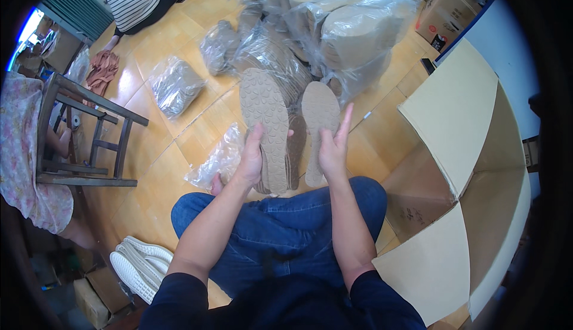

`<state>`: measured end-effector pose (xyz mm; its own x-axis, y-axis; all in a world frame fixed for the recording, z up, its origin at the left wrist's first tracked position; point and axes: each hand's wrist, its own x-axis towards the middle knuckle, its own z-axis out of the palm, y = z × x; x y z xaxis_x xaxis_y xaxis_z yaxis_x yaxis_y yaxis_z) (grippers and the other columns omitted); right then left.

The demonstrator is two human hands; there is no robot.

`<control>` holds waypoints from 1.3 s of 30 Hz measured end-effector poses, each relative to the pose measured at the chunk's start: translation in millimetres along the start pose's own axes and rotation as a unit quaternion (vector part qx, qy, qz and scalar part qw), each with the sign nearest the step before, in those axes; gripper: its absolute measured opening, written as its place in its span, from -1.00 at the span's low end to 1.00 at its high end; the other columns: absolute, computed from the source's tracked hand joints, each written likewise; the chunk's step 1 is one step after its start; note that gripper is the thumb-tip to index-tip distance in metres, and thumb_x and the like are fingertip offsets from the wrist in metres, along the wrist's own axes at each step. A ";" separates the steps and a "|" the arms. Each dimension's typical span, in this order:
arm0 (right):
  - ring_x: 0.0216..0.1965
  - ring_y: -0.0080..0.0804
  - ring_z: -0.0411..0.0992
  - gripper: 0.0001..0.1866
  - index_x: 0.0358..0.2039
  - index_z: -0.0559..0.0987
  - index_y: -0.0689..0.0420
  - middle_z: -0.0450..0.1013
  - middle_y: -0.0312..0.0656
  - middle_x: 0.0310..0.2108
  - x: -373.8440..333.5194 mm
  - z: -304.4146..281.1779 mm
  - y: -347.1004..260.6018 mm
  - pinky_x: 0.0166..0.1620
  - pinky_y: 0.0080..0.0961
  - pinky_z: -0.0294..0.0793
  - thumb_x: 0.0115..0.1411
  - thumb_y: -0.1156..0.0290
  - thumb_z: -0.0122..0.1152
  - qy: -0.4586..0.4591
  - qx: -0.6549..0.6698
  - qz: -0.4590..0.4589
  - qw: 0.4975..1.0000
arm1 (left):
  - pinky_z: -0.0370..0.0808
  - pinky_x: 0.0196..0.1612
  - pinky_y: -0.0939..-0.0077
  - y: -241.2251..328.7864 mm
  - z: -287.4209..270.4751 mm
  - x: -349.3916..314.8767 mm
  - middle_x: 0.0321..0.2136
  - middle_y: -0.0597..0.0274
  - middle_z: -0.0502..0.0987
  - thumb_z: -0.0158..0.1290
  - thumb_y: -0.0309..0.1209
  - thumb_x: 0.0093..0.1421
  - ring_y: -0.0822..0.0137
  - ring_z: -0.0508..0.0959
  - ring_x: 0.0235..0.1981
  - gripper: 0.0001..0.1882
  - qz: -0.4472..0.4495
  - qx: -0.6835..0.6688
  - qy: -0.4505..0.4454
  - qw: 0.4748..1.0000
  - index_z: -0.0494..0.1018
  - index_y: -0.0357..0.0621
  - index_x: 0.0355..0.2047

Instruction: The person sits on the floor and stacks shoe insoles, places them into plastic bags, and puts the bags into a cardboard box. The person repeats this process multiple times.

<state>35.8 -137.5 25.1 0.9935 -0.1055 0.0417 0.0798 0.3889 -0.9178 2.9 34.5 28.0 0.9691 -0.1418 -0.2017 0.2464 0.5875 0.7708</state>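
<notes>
Head view, looking down: someone in blue denim jeans (280,225) sits cross-legged on the glossy yellow-tan tiled floor (152,145), a shoe sole raised in either hand. The left hand (252,158) grips a tan, foot-shaped sole embossed with rounded shapes (264,100), thumb pressed on its face and fingertips curling past the far edge; more layered edges show under it, too hidden to count. The right hand (332,155) pinches a slimmer, smoother tan sole (317,104) with its thumb across the face; one finger points straight up beside the edge, while the rest I cannot make out. Both soles stand nearly upright, just apart, above the lap's front edge. Between them shows a stack of darker brown soles (296,145). A crumpled clear plastic bag (222,161) lies near the left hand, and beyond both hands sits a big heap of plastic-wrapped soles (358,34). To the right gapes an open brown cardboard box (498,210); at lower left rest ridged white soles (138,269).
</notes>
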 end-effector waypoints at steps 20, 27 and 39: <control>0.28 -0.30 0.17 -0.20 0.41 -0.20 0.11 0.04 0.00 0.34 -25.2 7.6 -13.7 0.28 -0.37 0.17 0.27 0.65 -0.04 -0.125 0.103 0.030 0.986 | 0.35 0.18 0.26 11.0 25.6 -9.5 0.13 0.06 0.39 -0.44 0.22 0.34 0.20 0.43 0.11 -0.23 0.073 -0.085 0.036 0.993 0.15 -0.17 0.26; 0.25 -0.30 0.21 -0.20 0.40 -0.21 0.15 0.04 0.01 0.34 -24.6 5.9 -8.9 0.26 -0.39 0.21 0.27 0.65 -0.03 -0.126 0.109 0.033 0.985 | 0.32 0.21 0.27 12.8 25.2 -9.4 0.17 0.06 0.34 -0.44 0.20 0.36 0.19 0.39 0.15 -0.24 0.079 -0.060 0.035 0.994 0.11 -0.19 0.28; 0.13 -0.37 0.30 -0.41 0.26 0.17 0.31 0.35 -0.04 0.10 -31.4 16.7 15.2 0.18 -0.45 0.26 0.29 0.44 0.13 -0.106 -0.096 0.045 0.989 | 0.40 0.08 0.43 -17.6 18.4 1.6 0.05 0.12 0.43 -0.36 0.10 0.40 0.31 0.46 0.01 -0.35 0.118 0.112 0.126 0.979 0.26 -0.21 0.17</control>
<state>7.2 -113.0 16.5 0.9921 0.1236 0.0197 -0.0060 0.2046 -0.9788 0.3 9.2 25.2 0.9734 0.1934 -0.1230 0.0394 0.3872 0.9211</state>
